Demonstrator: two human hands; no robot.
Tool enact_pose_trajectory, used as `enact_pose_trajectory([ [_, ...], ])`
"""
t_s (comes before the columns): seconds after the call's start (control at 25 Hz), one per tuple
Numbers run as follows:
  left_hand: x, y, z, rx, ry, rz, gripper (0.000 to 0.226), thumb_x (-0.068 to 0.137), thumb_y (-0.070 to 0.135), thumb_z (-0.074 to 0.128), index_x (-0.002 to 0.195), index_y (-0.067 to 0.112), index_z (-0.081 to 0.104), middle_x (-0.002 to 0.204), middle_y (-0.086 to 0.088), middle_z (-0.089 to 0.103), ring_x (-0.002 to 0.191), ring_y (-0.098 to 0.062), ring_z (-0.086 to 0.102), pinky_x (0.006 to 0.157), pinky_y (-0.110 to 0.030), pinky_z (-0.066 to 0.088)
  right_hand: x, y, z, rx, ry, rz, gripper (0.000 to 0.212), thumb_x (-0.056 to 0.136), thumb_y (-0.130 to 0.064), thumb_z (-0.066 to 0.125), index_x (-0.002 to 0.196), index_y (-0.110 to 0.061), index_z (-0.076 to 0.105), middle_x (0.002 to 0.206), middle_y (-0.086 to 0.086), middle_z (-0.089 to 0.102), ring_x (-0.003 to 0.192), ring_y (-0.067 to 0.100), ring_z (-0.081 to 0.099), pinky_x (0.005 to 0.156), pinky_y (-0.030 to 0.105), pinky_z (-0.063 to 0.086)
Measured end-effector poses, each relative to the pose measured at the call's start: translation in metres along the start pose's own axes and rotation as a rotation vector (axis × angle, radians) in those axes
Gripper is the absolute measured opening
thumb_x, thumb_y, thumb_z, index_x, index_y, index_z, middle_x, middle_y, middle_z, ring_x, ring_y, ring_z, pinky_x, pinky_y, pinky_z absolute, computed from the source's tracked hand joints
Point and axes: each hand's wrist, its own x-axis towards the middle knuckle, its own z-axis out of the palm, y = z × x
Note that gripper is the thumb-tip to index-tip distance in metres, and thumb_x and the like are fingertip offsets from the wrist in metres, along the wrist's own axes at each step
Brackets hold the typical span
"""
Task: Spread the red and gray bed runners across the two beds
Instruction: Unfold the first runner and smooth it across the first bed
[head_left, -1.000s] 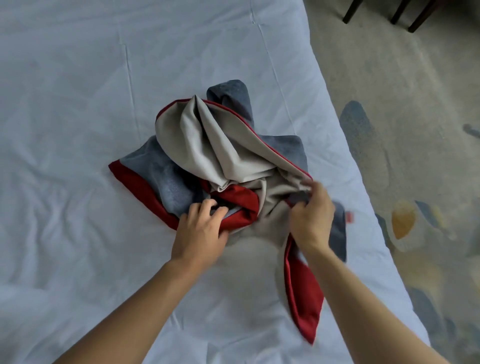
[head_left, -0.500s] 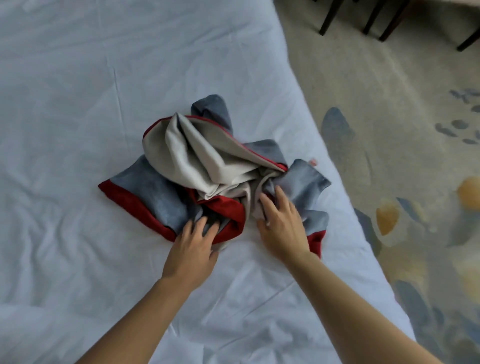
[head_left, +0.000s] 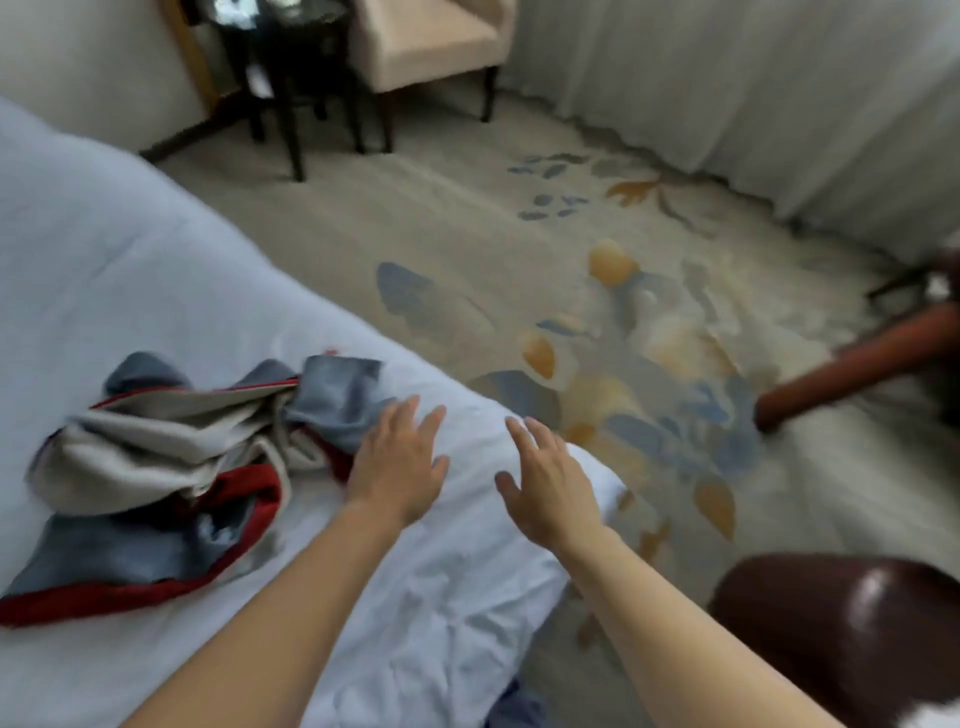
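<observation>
A crumpled red and gray bed runner (head_left: 171, 467) lies in a heap on the white bed (head_left: 130, 270), near the bed's right edge. Its gray face, beige lining and red border are all bunched together. My left hand (head_left: 397, 467) hovers flat with fingers apart just right of the heap, close to its gray corner, holding nothing. My right hand (head_left: 550, 483) is also open, fingers spread, over the bed's right edge. Only this one runner and one bed are in view.
Patterned carpet (head_left: 597, 322) stretches to the right of the bed. A beige armchair (head_left: 431, 47) and a dark side table (head_left: 291, 62) stand at the back. Curtains (head_left: 753, 93) hang at the far right. A dark glossy chair (head_left: 852, 639) and a wooden leg (head_left: 857, 364) sit at the right.
Both hands have let go of the runner and opened, moving right. The view has swung up and to the right, so the heap now sits at the left.
</observation>
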Motion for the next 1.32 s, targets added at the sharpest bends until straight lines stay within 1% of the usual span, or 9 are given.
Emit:
enact_pose_trajectory([
  [0.24, -0.008, 0.226, 0.009, -0.031, -0.059, 0.374, 0.061, 0.091, 0.039, 0.055, 0.148, 0.025, 0.037, 0.151, -0.004, 0.036, 0.133, -0.028, 0.039, 0.099, -0.044, 0.045, -0.122, 0.149, -0.107, 0.154, 0.238, 0.34, 0.063, 0.094, -0.036, 0.055, 0.15, -0.021, 0.031, 0.148, 0.002, 0.039, 0.133, 0.025, 0.041, 0.101, 0.042, 0.044],
  [0.36, -0.044, 0.355, 0.043, -0.06, -0.158, 0.548, 0.062, 0.092, 0.039, 0.057, 0.148, 0.022, 0.038, 0.147, -0.004, 0.039, 0.129, -0.028, 0.044, 0.099, -0.042, 0.046, -0.213, 0.25, -0.146, 0.184, 0.336, 0.556, 0.064, 0.094, -0.04, 0.054, 0.151, -0.021, 0.031, 0.146, 0.001, 0.04, 0.131, 0.024, 0.042, 0.098, 0.039, 0.042],
  [0.52, -0.105, 0.516, 0.114, -0.046, -0.3, 0.668, 0.062, 0.092, 0.039, 0.059, 0.148, 0.021, 0.039, 0.143, -0.004, 0.042, 0.124, -0.029, 0.047, 0.098, -0.04, 0.044, -0.34, 0.384, -0.153, 0.271, 0.388, 0.829, 0.063, 0.094, -0.042, 0.052, 0.15, -0.021, 0.032, 0.147, 0.002, 0.039, 0.132, 0.026, 0.042, 0.1, 0.041, 0.043],
  [0.68, -0.155, 0.631, 0.194, -0.019, -0.429, 0.733, 0.056, 0.091, 0.039, 0.057, 0.143, 0.027, 0.041, 0.14, -0.002, 0.043, 0.123, -0.028, 0.047, 0.093, -0.043, 0.047, -0.447, 0.497, -0.131, 0.391, 0.368, 1.09, 0.064, 0.095, -0.041, 0.05, 0.151, -0.021, 0.027, 0.151, 0.005, 0.033, 0.135, 0.028, 0.039, 0.103, 0.043, 0.042],
  [0.88, -0.183, 0.701, 0.303, -0.001, -0.551, 0.678, 0.063, 0.09, 0.04, 0.057, 0.148, 0.029, 0.036, 0.145, 0.0, 0.04, 0.126, -0.028, 0.044, 0.099, -0.042, 0.045, -0.537, 0.606, -0.073, 0.471, 0.376, 1.361, 0.066, 0.096, -0.048, 0.049, 0.152, -0.024, 0.024, 0.155, 0.001, 0.025, 0.139, 0.023, 0.035, 0.1, 0.039, 0.043],
  [1.0, -0.179, 0.713, 0.372, 0.046, -0.586, 0.592, 0.072, 0.09, 0.041, 0.057, 0.153, 0.031, 0.024, 0.152, -0.005, 0.03, 0.133, -0.034, 0.037, 0.101, -0.046, 0.041, -0.557, 0.667, -0.027, 0.479, 0.355, 1.496, 0.068, 0.094, -0.05, 0.05, 0.153, -0.027, 0.024, 0.158, 0.004, 0.02, 0.14, 0.029, 0.031, 0.1, 0.043, 0.041],
  [1.16, -0.172, 0.722, 0.457, 0.071, -0.627, 0.523, 0.084, 0.091, 0.045, 0.058, 0.156, 0.037, 0.004, 0.161, -0.009, 0.011, 0.142, -0.038, 0.023, 0.101, -0.053, 0.04, -0.567, 0.739, 0.032, 0.539, 0.428, 1.626, 0.071, 0.092, -0.048, 0.056, 0.153, -0.026, 0.027, 0.159, 0.009, 0.02, 0.14, 0.037, 0.029, 0.105, 0.047, 0.036],
  [1.24, -0.17, 0.727, 0.492, 0.052, -0.628, 0.528, 0.084, 0.09, 0.045, 0.058, 0.155, 0.038, 0.005, 0.16, -0.008, 0.013, 0.142, -0.038, 0.023, 0.099, -0.053, 0.04, -0.569, 0.77, 0.064, 0.606, 0.503, 1.683, 0.075, 0.09, -0.05, 0.059, 0.153, -0.026, 0.026, 0.159, 0.012, 0.02, 0.141, 0.039, 0.027, 0.109, 0.048, 0.032],
  [1.32, -0.169, 0.74, 0.518, 0.047, -0.61, 0.565, 0.081, 0.087, 0.045, 0.058, 0.152, 0.04, 0.009, 0.155, -0.006, 0.022, 0.136, -0.038, 0.031, 0.094, -0.051, 0.042, -0.568, 0.799, 0.089, 0.73, 0.563, 1.715, 0.083, 0.088, -0.056, 0.06, 0.155, -0.028, 0.021, 0.162, 0.012, 0.016, 0.146, 0.037, 0.022, 0.113, 0.048, 0.027],
])
